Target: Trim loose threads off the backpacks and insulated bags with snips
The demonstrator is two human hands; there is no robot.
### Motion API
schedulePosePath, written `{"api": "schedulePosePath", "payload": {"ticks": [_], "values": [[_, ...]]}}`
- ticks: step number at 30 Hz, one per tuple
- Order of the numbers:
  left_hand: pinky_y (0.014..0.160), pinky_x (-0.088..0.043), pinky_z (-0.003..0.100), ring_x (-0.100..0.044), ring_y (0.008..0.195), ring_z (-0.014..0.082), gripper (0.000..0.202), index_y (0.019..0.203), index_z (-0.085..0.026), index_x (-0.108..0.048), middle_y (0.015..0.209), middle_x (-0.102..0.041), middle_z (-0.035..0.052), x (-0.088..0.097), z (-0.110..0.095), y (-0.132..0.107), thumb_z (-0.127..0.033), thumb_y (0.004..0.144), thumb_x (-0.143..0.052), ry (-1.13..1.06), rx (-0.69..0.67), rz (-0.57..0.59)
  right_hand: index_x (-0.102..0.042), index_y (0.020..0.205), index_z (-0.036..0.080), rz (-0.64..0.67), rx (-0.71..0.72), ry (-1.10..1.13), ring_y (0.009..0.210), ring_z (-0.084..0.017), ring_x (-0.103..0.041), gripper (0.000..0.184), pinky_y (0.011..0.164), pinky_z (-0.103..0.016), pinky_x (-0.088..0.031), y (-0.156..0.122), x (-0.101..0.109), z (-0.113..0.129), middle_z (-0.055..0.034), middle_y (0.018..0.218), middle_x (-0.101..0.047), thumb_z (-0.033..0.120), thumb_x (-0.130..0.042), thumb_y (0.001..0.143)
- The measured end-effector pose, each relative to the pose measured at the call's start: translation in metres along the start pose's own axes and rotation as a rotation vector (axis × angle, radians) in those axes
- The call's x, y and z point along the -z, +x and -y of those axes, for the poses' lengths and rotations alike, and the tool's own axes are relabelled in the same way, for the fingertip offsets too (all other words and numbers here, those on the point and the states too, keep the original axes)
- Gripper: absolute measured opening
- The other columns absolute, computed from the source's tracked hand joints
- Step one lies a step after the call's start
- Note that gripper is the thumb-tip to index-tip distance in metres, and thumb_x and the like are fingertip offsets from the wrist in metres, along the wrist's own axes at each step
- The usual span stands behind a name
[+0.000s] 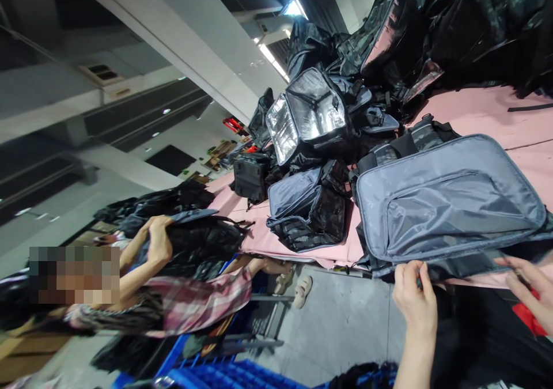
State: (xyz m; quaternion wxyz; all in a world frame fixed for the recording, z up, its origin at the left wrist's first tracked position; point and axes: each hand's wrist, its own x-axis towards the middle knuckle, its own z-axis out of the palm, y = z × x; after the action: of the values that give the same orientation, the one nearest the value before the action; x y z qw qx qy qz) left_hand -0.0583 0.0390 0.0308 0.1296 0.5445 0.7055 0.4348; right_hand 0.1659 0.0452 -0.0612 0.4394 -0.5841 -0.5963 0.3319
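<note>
An open black backpack (453, 199) with grey lining lies in front of me on the pink-covered table, its zippered inner mesh pocket facing up. My left hand (413, 294) is closed in a pinch at the near edge of the bag; a small greenish bit shows between the fingers. At the right, my right hand (529, 291) has its fingertips together on the same edge. Something red (530, 314) shows under that palm, partly hidden, and I cannot make out what it is.
Another open backpack (309, 210) stands left of mine, with a silver-lined bag (315, 104) behind it. More black bags (389, 31) are piled at the back. A co-worker (199, 297) handles bags at the left. Blue crates (216, 374) stand below, beside the grey floor (328, 320).
</note>
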Motion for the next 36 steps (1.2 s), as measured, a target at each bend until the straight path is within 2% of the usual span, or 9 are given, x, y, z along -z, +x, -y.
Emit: {"api": "schedulePosePath", "payload": {"ticks": [3, 6, 8, 12, 16, 18, 24, 33, 36], "values": [[0.067, -0.041, 0.027, -0.055, 0.072, 0.0174, 0.017, 0.08, -0.02, -0.063, 0.077, -0.059, 0.0068, -0.001, -0.001, -0.005, -0.024, 0.089, -0.05, -0.019, -0.059, 0.042, -0.05, 0.118, 0.028, 0.137, 0.012, -0.012, 0.109, -0.024, -0.06, 0.038, 0.082, -0.03, -0.054, -0.006, -0.013, 0.015, -0.0054, 0.116, -0.063, 0.053, -0.047, 0.09], [0.063, -0.039, 0.027, -0.052, 0.069, 0.0168, 0.017, 0.078, -0.02, -0.059, 0.074, -0.055, 0.0052, 0.001, -0.004, -0.011, -0.023, 0.09, -0.049, -0.072, -0.055, 0.062, -0.052, 0.111, 0.024, 0.15, 0.087, -0.014, 0.093, -0.021, -0.065, 0.034, 0.074, -0.026, -0.055, -0.006, -0.022, 0.03, -0.0048, 0.103, -0.067, 0.051, -0.05, 0.09], [0.062, -0.038, 0.027, -0.05, 0.068, 0.0163, 0.017, 0.076, -0.02, -0.058, 0.072, -0.053, 0.0041, 0.002, -0.006, -0.013, -0.023, 0.09, -0.049, -0.114, -0.056, 0.062, -0.053, 0.109, 0.024, 0.157, 0.195, -0.016, 0.084, -0.019, -0.067, 0.028, 0.072, -0.024, -0.055, -0.003, -0.027, 0.039, -0.0032, 0.098, -0.068, 0.045, -0.051, 0.091], [0.064, -0.04, 0.027, -0.05, 0.068, 0.0159, 0.018, 0.075, -0.02, -0.058, 0.071, -0.052, 0.0032, 0.005, -0.006, -0.013, -0.023, 0.09, -0.049, -0.156, -0.059, 0.023, -0.054, 0.107, 0.024, 0.122, 0.373, -0.043, 0.079, -0.018, -0.068, 0.019, 0.066, -0.023, -0.055, 0.005, -0.034, 0.049, -0.0016, 0.094, -0.069, 0.037, -0.047, 0.095], [0.074, -0.044, 0.028, -0.057, 0.078, 0.0177, 0.016, 0.09, -0.02, -0.065, 0.082, -0.06, 0.007, 0.003, -0.002, -0.007, -0.026, 0.09, -0.051, -0.098, 0.018, -0.039, -0.056, 0.105, 0.024, 0.121, 0.394, -0.071, 0.079, -0.018, -0.068, 0.018, 0.066, -0.024, -0.054, 0.01, -0.039, 0.05, -0.0013, 0.094, -0.07, 0.035, -0.047, 0.094], [0.072, -0.045, 0.028, -0.059, 0.076, 0.0175, 0.017, 0.094, -0.019, -0.066, 0.085, -0.062, 0.0079, 0.0, 0.0, -0.004, -0.03, 0.089, -0.053, -0.06, 0.062, -0.032, -0.056, 0.106, 0.024, 0.156, 0.419, -0.091, 0.078, -0.016, -0.068, 0.017, 0.066, -0.024, -0.053, 0.011, -0.041, 0.051, 0.0002, 0.095, -0.069, 0.033, -0.048, 0.094], [0.066, -0.042, 0.027, -0.054, 0.068, 0.0159, 0.02, 0.079, -0.02, -0.065, 0.077, -0.058, 0.0061, -0.007, -0.003, -0.002, -0.029, 0.09, -0.05, -0.081, 0.035, 0.0, -0.054, 0.106, 0.025, 0.133, 0.467, -0.122, 0.073, -0.013, -0.067, 0.014, 0.062, -0.022, -0.05, 0.013, -0.048, 0.058, 0.0016, 0.091, -0.069, 0.03, -0.047, 0.096], [0.06, -0.039, 0.025, -0.05, 0.065, 0.015, 0.02, 0.077, -0.018, -0.061, 0.073, -0.054, 0.0047, -0.007, -0.004, -0.005, -0.025, 0.091, -0.048, -0.049, -0.011, 0.02, -0.055, 0.107, 0.023, 0.131, 0.542, -0.143, 0.076, -0.015, -0.068, 0.016, 0.065, -0.023, -0.052, 0.02, -0.051, 0.06, 0.0, 0.094, -0.07, 0.029, -0.044, 0.097], [0.061, -0.039, 0.024, -0.049, 0.066, 0.0138, 0.019, 0.075, -0.018, -0.059, 0.07, -0.051, 0.0021, -0.004, -0.002, -0.003, -0.023, 0.09, -0.049, -0.093, -0.07, 0.006, -0.054, 0.108, 0.024, 0.16, 0.47, -0.052, 0.078, -0.015, -0.067, 0.016, 0.066, -0.022, -0.052, 0.018, -0.049, 0.059, -0.0002, 0.094, -0.069, 0.029, -0.045, 0.096]]}}
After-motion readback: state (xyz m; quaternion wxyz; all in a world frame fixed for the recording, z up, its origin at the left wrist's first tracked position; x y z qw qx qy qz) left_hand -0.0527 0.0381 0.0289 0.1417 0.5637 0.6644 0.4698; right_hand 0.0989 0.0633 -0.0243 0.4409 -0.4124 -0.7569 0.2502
